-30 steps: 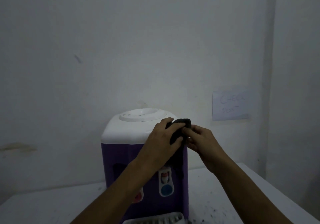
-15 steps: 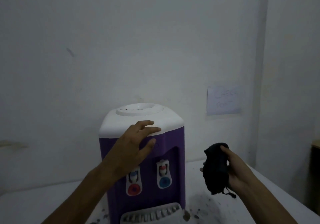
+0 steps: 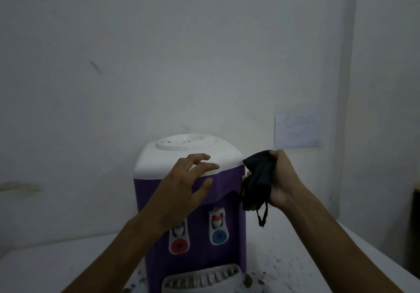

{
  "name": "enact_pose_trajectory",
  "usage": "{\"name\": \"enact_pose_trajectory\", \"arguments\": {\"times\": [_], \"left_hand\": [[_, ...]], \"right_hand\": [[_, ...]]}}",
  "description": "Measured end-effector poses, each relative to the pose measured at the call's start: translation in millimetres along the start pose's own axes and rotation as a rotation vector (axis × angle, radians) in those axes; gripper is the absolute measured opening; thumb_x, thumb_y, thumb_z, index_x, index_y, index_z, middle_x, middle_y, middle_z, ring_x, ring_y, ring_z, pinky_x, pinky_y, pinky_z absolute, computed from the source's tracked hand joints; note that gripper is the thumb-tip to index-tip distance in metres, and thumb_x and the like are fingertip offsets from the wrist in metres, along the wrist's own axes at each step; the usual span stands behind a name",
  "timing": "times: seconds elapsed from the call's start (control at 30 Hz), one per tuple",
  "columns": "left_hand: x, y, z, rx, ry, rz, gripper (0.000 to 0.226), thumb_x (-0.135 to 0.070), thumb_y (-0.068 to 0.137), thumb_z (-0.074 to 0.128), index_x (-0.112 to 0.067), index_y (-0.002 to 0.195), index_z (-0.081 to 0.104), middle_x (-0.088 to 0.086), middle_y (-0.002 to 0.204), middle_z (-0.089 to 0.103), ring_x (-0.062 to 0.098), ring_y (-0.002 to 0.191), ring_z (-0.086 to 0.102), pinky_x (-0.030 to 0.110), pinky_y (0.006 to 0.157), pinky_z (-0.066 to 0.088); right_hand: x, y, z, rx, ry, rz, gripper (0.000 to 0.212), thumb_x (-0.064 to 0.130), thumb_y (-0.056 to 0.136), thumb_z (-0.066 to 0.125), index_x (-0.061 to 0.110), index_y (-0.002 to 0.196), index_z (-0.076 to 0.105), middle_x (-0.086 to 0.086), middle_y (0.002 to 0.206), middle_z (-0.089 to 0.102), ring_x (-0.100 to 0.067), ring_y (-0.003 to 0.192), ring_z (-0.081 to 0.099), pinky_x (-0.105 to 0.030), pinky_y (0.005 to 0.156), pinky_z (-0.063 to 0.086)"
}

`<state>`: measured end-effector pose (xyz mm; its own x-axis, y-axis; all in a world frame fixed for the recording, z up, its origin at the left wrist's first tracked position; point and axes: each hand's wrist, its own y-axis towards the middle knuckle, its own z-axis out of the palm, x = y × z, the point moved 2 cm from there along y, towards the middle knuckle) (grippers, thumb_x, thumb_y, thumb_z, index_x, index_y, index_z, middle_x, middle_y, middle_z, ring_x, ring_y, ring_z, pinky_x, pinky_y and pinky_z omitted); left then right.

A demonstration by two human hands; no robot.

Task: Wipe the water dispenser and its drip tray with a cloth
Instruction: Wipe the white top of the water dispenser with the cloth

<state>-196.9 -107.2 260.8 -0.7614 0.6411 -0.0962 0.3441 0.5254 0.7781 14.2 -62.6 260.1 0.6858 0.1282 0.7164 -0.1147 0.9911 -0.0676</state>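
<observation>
A purple water dispenser [image 3: 229,186] with a white top stands on a white table [image 3: 45,267], its two taps facing me. Its grey slotted drip tray [image 3: 202,278] sticks out at the bottom front. My left hand [image 3: 184,179] lies with spread fingers on the front edge of the white top. My right hand [image 3: 280,179] grips a black cloth [image 3: 256,179] against the dispenser's upper right corner. A loop of the cloth dangles below it.
Dark crumbs and specks [image 3: 279,267] litter the table right of the dispenser. A paper note [image 3: 296,130] is stuck on the wall behind. A wall corner and a dark piece of furniture [image 3: 416,211] lie at the far right.
The right hand took the cloth out of both hands, dropped to the right, then rose back to the dispenser's upper right corner. The left hand settled on the front of the top.
</observation>
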Motion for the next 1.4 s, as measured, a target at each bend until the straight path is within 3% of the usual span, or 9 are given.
{"name": "enact_pose_trajectory", "arguments": {"times": [0.13,0.23,0.33,0.47,0.67,0.8,0.93,1.07,1.4], "left_hand": [[12,-1,-14,-0.094,0.052,-0.057,0.039,-0.046,0.087,0.039,-0.029,0.114,0.062,-0.008,0.128,0.054,0.0,0.117,0.04,0.015,0.1,0.025],[19,7,-22,-0.124,0.074,-0.085,0.041,-0.046,0.087,0.037,-0.028,0.114,0.062,-0.007,0.128,0.054,0.006,0.118,0.043,0.023,0.099,0.033],[27,15,-27,-0.151,0.089,-0.113,0.043,-0.046,0.086,0.035,-0.027,0.113,0.063,-0.006,0.128,0.054,0.009,0.116,0.044,0.029,0.099,0.037],[41,21,-27,-0.15,0.088,-0.143,0.044,-0.047,0.085,0.035,-0.028,0.113,0.063,-0.007,0.127,0.053,0.003,0.112,0.04,0.025,0.096,0.036],[56,24,-25,-0.155,0.115,-0.204,0.049,-0.05,0.083,0.032,-0.026,0.111,0.064,-0.005,0.126,0.055,0.015,0.114,0.048,0.036,0.095,0.043],[65,33,-22,-0.157,0.119,-0.229,0.051,-0.051,0.083,0.032,-0.024,0.111,0.065,-0.001,0.127,0.057,0.019,0.114,0.05,0.041,0.095,0.044],[75,43,-19,-0.187,0.133,-0.237,0.049,-0.051,0.083,0.033,-0.025,0.109,0.065,-0.002,0.125,0.058,0.02,0.113,0.051,0.042,0.095,0.045],[85,54,-18,-0.184,0.148,-0.27,0.052,-0.055,0.082,0.03,-0.026,0.108,0.064,-0.004,0.124,0.058,0.019,0.113,0.051,0.041,0.095,0.043],[108,65,-17,-0.102,0.084,-0.36,0.047,-0.04,0.085,0.028,-0.023,0.113,0.062,-0.004,0.124,0.056,0.016,0.115,0.047,0.029,0.096,0.036]], "right_hand": [[19,-1,12,-0.099,-0.144,-0.211,0.023,0.025,0.089,0.04,0.008,0.095,0.054,-0.013,0.095,0.052,-0.025,0.082,0.049,-0.041,0.068,0.052],[29,2,33,-0.129,-0.572,-0.43,0.02,0.023,0.096,0.042,0.013,0.11,0.051,-0.012,0.102,0.057,-0.028,0.083,0.058,-0.043,0.076,0.053],[35,18,55,-0.068,-1.09,-0.794,0.024,0.029,0.095,0.051,0.018,0.114,0.058,0.0,0.103,0.063,-0.019,0.089,0.061,-0.03,0.071,0.051],[40,42,82,-0.098,-1.349,-1.051,0.025,0.032,0.09,0.059,0.022,0.113,0.059,0.002,0.114,0.054,-0.01,0.091,0.051,-0.023,0.077,0.038],[24,56,75,-0.043,-1.541,-0.913,0.023,0.044,0.084,0.063,0.027,0.1,0.06,0.007,0.103,0.057,-0.013,0.091,0.056,-0.026,0.071,0.04],[10,59,56,0.105,-1.574,-0.732,0.032,0.043,0.093,0.046,0.035,0.122,0.059,0.006,0.151,0.03,-0.017,0.135,0.033,-0.03,0.105,0.03],[-7,51,38,0.11,-1.548,-0.759,0.042,0.05,0.095,0.04,0.045,0.137,0.039,0.008,0.155,0.014,-0.015,0.139,0.022,-0.032,0.111,0.023],[-10,62,39,0.111,-1.388,-0.753,0.035,0.045,0.097,0.038,0.045,0.132,0.045,0.011,0.141,0.029,-0.008,0.123,0.035,-0.023,0.102,0.026],[30,109,68,0.213,-1.422,-0.278,0.035,0.036,0.1,0.035,0.027,0.129,0.053,-0.002,0.125,0.057,-0.019,0.11,0.054,-0.029,0.093,0.037]]}}
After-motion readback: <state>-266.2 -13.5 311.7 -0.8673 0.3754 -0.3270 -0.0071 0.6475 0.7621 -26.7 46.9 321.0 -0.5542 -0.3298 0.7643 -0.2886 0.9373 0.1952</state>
